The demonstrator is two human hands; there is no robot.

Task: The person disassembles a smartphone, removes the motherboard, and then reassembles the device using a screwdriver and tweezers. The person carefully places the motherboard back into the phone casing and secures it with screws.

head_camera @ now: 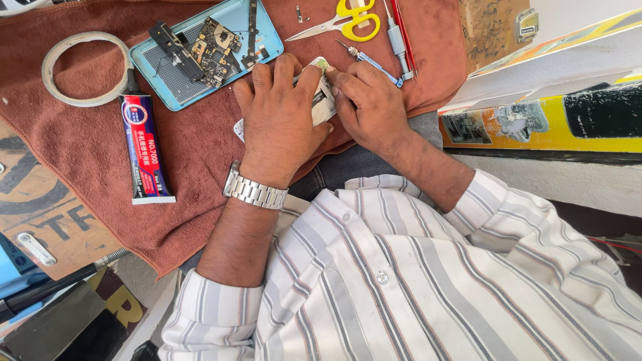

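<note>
Both hands, left hand (277, 117) and right hand (368, 103), grip a small phone part (323, 100) over the brown cloth (194, 147).

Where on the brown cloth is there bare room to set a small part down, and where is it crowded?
Bare cloth lies between the glue tube and the left hand, and below the tube toward the cloth's lower edge. The top is crowded: tape ring, blue tray, scissors and screwdriver sit by the right hand.
</note>
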